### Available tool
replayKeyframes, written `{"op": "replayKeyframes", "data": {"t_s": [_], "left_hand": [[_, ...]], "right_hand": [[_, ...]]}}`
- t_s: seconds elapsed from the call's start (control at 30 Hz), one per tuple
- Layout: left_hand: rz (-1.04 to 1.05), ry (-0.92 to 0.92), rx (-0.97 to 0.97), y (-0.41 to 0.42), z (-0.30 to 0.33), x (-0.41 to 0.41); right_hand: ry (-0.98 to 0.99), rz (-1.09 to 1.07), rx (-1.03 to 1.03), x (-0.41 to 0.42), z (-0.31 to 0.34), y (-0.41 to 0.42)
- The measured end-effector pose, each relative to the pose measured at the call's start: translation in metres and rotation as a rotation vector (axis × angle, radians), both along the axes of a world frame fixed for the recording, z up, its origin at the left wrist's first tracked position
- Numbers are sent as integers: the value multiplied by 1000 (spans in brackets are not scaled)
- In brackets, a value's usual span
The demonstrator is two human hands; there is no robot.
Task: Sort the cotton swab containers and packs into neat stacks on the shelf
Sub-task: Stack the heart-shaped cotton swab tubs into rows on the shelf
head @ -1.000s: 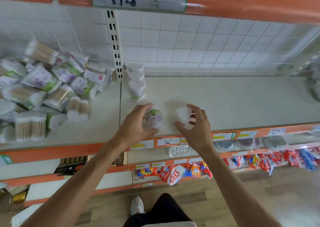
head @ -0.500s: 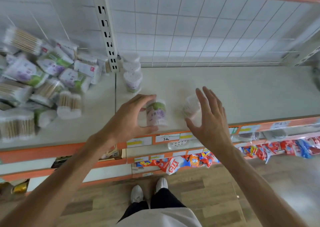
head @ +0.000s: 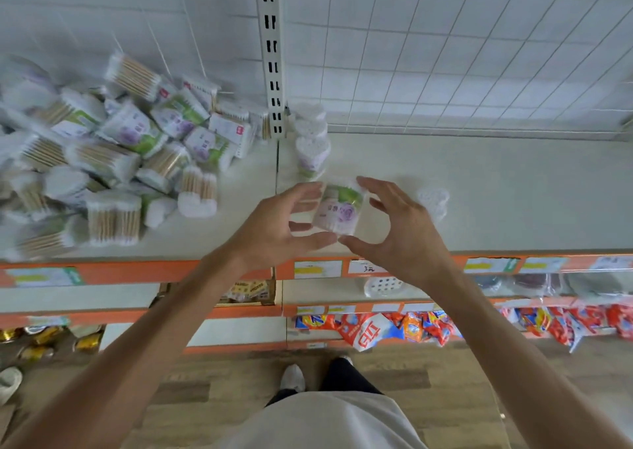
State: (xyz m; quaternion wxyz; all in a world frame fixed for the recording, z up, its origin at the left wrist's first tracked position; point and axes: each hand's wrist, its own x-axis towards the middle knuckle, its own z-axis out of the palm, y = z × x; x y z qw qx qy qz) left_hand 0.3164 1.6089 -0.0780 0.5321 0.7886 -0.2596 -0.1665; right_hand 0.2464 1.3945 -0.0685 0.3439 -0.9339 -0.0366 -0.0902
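1. A clear tub of cotton swabs (head: 337, 210) with a purple and green label sits between both hands, above the front edge of the shelf (head: 496, 195); whether it rests on the board or is lifted off it cannot be told.
2. The left hand (head: 274, 229) holds the tub from its 9 o'clock side – fingers curled along the top and side, thumb under the lower edge.
3. The right hand (head: 402, 232) closes on it from 3 o'clock, thumb tip at the tub's lower corner and fingers arched over its upper right; they seem to touch it, though motion blur leaves the contact unsure.
4. At 3 o'clock from the right hand, just beyond its fingers, a second clear tub (head: 433, 202) stands on the shelf with its heart-shaped lid facing up.
5. At 12 o'clock from the held tub, a short stack of heart-shaped tubs (head: 311, 140) stands by the slotted upright (head: 272, 54) – the top ones lean toward the back grid.
6. At 9 to 10 o'clock lies a loose heap of swab packs (head: 113, 161), wooden sticks showing through the clear wrap, tumbled across the left bay of the shelf.
7. Price labels (head: 366, 266) line the orange front rail.
8. Lower down, at 5 o'clock, red snack bags (head: 376, 328) hang off a lower shelf.
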Motion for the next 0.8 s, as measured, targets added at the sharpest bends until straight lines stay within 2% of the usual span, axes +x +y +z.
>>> {"op": "replayKeyframes", "data": {"t_s": [0.03,0.17,0.27,0.4,0.47,0.57,0.7,0.8], "left_hand": [[16,56,-11,1,-1,-1],[93,78,-60,6,-6,-4],[104,-61,-12,14,-7,1],[-13,-270,140,20,0,12],[-33,-327,185,20,5,18],[-36,-353,191,22,11,25],[-26,-337,160,27,13,30],[1,-335,119,33,11,30]], "right_hand": [[-34,-2,-7,1,-1,4],[-146,57,-101,-2,-5,19],[-96,87,-209,-2,-4,15],[-179,128,-288,8,-5,17],[-232,122,-340,17,-6,21],[-210,68,-379,26,-7,27],[-109,15,-292,28,-10,35],[21,-54,-133,32,-17,38]]}}
